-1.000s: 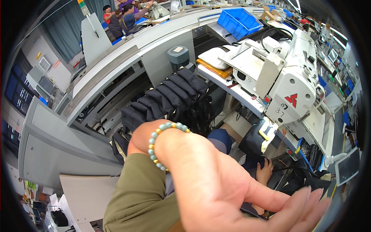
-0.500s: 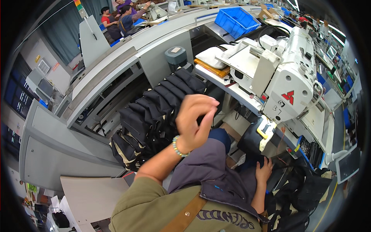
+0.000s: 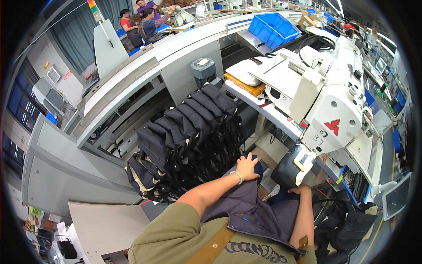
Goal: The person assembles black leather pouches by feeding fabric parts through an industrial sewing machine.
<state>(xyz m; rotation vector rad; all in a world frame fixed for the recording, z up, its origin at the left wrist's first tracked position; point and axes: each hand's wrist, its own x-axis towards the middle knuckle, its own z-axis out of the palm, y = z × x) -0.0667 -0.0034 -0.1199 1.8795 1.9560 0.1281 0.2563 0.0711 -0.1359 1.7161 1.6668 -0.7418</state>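
Closest to me, low in the view, my left forearm runs up from an olive sleeve to my left hand (image 3: pixel 247 167), which wears a pale bead bracelet (image 3: pixel 238 176) at the wrist. The hand lies palm down on a dark purple-grey garment (image 3: pixel 252 211) draped over my lap, fingers curled over its upper edge and pressing into the cloth; whether they truly pinch it I cannot tell.

My right hand (image 3: pixel 301 190) sits just to the right, at the far edge of the same garment and right under the black and white motor housing (image 3: pixel 292 165) that hangs beneath the machine table. Its fingers are mostly hidden, so I cannot tell how open they are or whether they hold anything.

Just left of my left hand, a stack of black fabric pieces (image 3: pixel 184 132) hangs in overlapping folds over a rack, reaching up toward the table's near edge.

Beyond that, the white sewing machine (image 3: pixel 338 114) stands on the right part of the table, with a yellow-edged flat pad (image 3: pixel 241 83) at the table's left end and a small grey canister (image 3: pixel 203 70) behind it.

Farther back, a blue plastic bin (image 3: pixel 272 28) rests on the long grey conveyor line (image 3: pixel 145 57), and two people (image 3: pixel 143 22) sit at the far top left.
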